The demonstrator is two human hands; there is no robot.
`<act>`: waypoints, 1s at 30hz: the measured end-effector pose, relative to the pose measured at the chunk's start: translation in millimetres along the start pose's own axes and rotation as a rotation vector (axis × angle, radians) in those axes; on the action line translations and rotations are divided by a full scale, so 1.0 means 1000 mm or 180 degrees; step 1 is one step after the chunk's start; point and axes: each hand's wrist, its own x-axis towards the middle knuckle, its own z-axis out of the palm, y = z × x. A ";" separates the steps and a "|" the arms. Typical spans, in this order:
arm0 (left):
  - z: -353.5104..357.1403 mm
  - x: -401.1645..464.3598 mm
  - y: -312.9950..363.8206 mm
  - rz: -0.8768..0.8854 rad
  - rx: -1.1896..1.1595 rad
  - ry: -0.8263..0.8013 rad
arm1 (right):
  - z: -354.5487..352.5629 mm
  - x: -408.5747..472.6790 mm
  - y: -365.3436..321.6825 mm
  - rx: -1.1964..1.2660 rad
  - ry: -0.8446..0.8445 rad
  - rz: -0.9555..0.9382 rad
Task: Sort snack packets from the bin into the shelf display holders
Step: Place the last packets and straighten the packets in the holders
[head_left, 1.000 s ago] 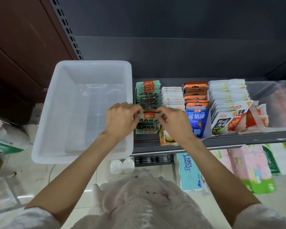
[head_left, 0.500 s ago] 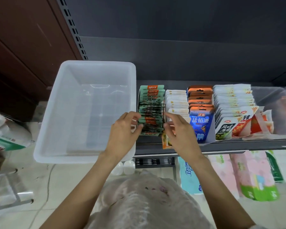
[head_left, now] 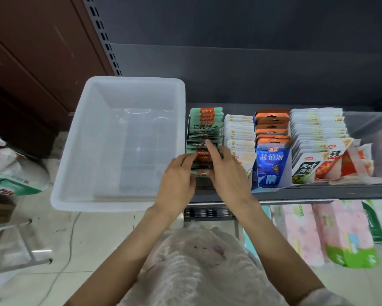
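Lower shelf: pink and green wrapped packs (head_left: 348, 235) stand below the front edge of the shelf, nearest the person.
Left hand: the left hand (head_left: 176, 180) is at the front left of the green packet row, fingers curled against the side of the front packets, gripping them.
Right hand: the right hand (head_left: 226, 171) presses the same front packets from their right side, forefinger stretched back along the tops, the other fingers curled round the stack.
Green packets: the green packets (head_left: 203, 129) stand on edge in the leftmost holder, near the front left of the shelf (head_left: 318, 192), squeezed between both hands at the front end.
Bin: the white bin (head_left: 79, 151) sits just left of that holder, hanging past the front edge of the shelf; no packets show inside it.
Other rows: white packets (head_left: 238, 129), orange-topped blue packets (head_left: 271, 155) and a further white row (head_left: 318, 129) fill the holders to the right.
Stage: sorting looks nearly finished, with tidying under way.
Doing it well: squeeze evenly from both sides, keep the packets upright, push them back together so none tips over the front lip.
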 end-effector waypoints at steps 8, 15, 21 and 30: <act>-0.005 0.003 -0.008 0.0651 0.0150 0.0228 | -0.011 -0.004 0.014 -0.0039 -0.0446 -0.0435; -0.001 -0.018 -0.011 0.0764 0.0087 0.0292 | -0.064 0.008 0.026 0.0962 -0.0295 -0.0645; 0.000 -0.019 -0.012 0.0836 0.0093 0.0425 | -0.037 0.036 0.013 -0.1182 -0.0133 -0.1733; 0.002 -0.021 -0.013 0.0873 0.0100 0.0506 | -0.013 0.041 0.009 -0.1934 0.0489 -0.2004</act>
